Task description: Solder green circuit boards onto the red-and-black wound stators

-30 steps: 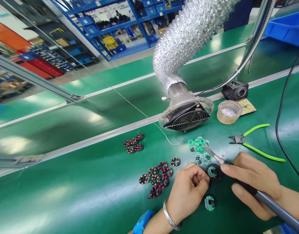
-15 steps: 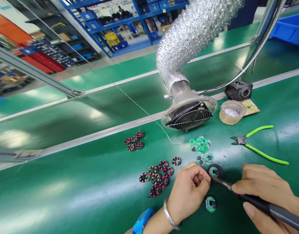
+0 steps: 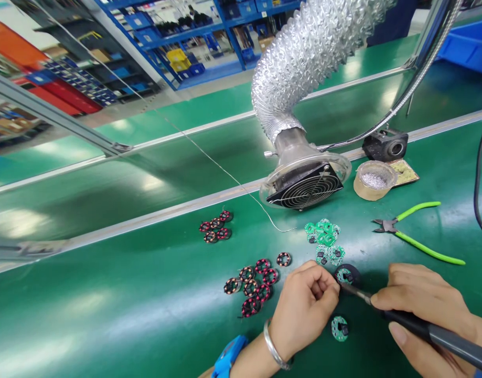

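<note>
My right hand [image 3: 429, 310] grips a soldering iron [image 3: 409, 323] by its dark handle. The iron's tip meets the left part of a small round green circuit board [image 3: 345, 275], which sits on a black round base [image 3: 354, 274]. My left hand [image 3: 308, 302] is closed in a pinch at the left edge of that board; what its fingertips hold is hidden. Just below lies another round green board [image 3: 340, 328] with a black part on it. Above my left hand is a cluster of green boards [image 3: 323, 239].
Several wound coil rings [image 3: 250, 287] lie left of my left hand, with a smaller group [image 3: 216, 227] farther back. A fume extractor [image 3: 306, 186] hangs beyond the boards. Green-handled cutters [image 3: 390, 226], a tub of metal bits [image 3: 373, 181] and a solder wire [image 3: 241, 185] are nearby.
My right hand and the soldering iron have shifted very slightly left. My left hand and the boards stay where they were.
</note>
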The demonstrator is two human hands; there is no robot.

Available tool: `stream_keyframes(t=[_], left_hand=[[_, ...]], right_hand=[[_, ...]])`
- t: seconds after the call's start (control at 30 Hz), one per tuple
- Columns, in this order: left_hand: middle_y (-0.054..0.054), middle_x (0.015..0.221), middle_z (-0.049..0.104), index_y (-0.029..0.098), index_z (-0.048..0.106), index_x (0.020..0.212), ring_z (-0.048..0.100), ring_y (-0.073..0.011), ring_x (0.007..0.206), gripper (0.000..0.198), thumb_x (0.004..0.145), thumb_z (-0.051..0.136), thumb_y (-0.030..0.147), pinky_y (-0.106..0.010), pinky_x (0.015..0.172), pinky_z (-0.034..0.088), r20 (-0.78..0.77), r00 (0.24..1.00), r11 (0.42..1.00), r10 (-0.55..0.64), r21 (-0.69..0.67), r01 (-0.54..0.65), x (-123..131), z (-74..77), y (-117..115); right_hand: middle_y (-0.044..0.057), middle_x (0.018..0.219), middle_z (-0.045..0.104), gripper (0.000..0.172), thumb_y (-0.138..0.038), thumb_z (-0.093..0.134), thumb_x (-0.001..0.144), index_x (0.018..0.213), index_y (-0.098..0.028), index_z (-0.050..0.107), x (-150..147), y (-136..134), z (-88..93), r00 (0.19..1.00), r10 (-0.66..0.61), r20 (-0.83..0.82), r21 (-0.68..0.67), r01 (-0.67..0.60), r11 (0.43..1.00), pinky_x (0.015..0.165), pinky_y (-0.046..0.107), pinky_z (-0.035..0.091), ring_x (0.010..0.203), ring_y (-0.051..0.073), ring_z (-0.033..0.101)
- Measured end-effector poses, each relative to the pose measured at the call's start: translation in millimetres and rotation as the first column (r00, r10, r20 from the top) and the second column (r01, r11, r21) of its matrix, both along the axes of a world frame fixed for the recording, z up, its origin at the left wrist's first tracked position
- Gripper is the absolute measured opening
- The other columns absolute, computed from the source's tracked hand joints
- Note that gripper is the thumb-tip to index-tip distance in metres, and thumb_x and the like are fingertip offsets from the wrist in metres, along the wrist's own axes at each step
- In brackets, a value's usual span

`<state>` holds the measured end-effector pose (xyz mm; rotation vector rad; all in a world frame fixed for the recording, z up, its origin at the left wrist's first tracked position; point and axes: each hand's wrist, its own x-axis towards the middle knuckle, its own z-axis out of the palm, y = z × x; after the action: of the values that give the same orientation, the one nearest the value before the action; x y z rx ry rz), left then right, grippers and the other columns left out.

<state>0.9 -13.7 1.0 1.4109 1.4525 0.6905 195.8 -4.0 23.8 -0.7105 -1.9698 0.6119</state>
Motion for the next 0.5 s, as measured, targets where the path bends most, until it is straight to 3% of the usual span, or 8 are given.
stream_keyframes(t=[0.2,0.37,0.5], left_hand=[[0.0,0.065,0.054,0.015,0.063,0.064,0.046,-0.0092,0.054,0.013,0.075,0.057,0.013,-0.02,0.05,0.036,-0.002,1.0,1.0,0.003,0.011,-0.003,-0.6,-2.2,-1.4],[0.0,0.065,0.054,0.015,0.063,0.065,0.045,-0.0091,0.053,0.012,0.075,0.056,0.014,-0.02,0.049,0.036,-0.005,1.0,1.0,-0.002,0.013,0.002,-1.2,-4.4,-1.1],[0.0,0.066,0.054,0.015,0.063,0.065,0.045,-0.0094,0.053,0.013,0.076,0.056,0.014,-0.02,0.049,0.036,-0.014,1.0,1.0,-0.005,0.01,0.005,-0.3,-3.3,-0.2]], right_hand=[[0.0,0.059,0.055,0.031,-0.005,0.048,0.071,0.097,-0.018,0.057,9.5,1.3,17.6,0.989,0.066,0.13,-0.063,-0.058,0.996,0.049,0.031,0.041,0.049,0.016,0.052],[0.001,0.057,0.053,0.021,-0.013,0.047,0.078,0.093,-0.02,0.061,4.4,-2.4,6.9,0.987,-0.133,-0.085,-0.065,0.128,0.99,0.046,0.032,0.036,0.044,0.017,0.046],[0.0,0.058,0.053,0.025,-0.013,0.051,0.075,0.096,-0.021,0.061,5.0,1.4,6.8,1.0,0.024,0.017,-0.083,-0.022,0.996,0.047,0.031,0.037,0.044,0.017,0.048]])
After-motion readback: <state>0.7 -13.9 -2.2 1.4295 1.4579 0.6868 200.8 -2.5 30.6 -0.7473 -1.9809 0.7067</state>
